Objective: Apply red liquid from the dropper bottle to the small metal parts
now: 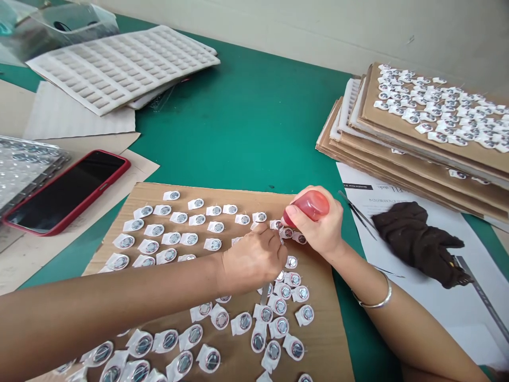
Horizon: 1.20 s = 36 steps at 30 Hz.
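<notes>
Across a sheet of brown cardboard, small round metal discs backed with white paper tabs are laid out in loose rows, and both hands are gathered over them. A red squeeze bottle is clasped firmly in the right hand, its body wrapped by the fingers and its tip tilted down toward the discs just beside it. The left hand is curled down onto the same cluster; whether anything is pinched cannot be told, as the fingers hide it, though a thin metal strip, perhaps tweezers, is seen just below. Neighbouring tabs could be fouled if too much is forced from the bottle, since the discs are closely packed there. Discs could also be nudged out of line by the left forearm, which is held low across the rows. Tweezers and a dark cloth are laid on a printed paper sheet nearby, within reach of a careless elbow.
</notes>
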Available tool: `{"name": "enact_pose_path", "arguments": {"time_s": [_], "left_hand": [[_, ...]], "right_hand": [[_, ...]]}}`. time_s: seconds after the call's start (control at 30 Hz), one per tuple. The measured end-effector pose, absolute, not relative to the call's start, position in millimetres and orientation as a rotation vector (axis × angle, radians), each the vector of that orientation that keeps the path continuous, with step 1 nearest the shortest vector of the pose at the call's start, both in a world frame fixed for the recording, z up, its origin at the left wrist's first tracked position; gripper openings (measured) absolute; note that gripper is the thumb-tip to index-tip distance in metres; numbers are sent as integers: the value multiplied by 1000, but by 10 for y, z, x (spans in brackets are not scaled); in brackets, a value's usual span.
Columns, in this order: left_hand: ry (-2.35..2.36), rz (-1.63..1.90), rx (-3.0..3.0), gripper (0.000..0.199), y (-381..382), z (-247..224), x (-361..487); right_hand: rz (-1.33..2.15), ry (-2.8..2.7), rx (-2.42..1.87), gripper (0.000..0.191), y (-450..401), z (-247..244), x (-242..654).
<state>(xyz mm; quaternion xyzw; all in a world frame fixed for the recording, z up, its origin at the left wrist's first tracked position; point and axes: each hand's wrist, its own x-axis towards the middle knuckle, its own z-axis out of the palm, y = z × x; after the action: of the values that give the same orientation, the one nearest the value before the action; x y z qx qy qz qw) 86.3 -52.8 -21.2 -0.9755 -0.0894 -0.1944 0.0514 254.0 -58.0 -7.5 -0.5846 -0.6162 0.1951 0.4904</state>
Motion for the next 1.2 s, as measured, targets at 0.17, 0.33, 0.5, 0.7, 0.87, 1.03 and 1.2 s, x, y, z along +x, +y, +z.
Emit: {"name": "enact_pose_path", "arguments": {"time_s": [0.17, 0.33, 0.5, 0.7, 0.87, 1.03, 1.2], "left_hand": [[-269, -616, -2940, 22, -533, -211, 864], [-263, -607, -2916, 23, -536, -204, 867], [-252, -591, -2940, 23, -534, -210, 862], [-241, -562, -2948, 22, -529, -210, 848], [-252, -563, -2959, 22, -526, -217, 857], [-255, -568, -2950, 22, -527, -220, 853], [-256, -543, -2955, 22, -532, -210, 849]], "right_hand": [[391, -1528, -1414, 23, -565, -103, 2549], [353, -1554, -1411, 24, -558, -120, 2547], [329, -1565, -1406, 25, -559, -128, 2553], [292, -1558, -1400, 25, -547, -143, 2556], [286, -1553, -1397, 24, -541, -144, 2551], [273, -1546, -1397, 24, -547, -149, 2551], [293, -1534, -1384, 24, -546, -152, 2556]]}}
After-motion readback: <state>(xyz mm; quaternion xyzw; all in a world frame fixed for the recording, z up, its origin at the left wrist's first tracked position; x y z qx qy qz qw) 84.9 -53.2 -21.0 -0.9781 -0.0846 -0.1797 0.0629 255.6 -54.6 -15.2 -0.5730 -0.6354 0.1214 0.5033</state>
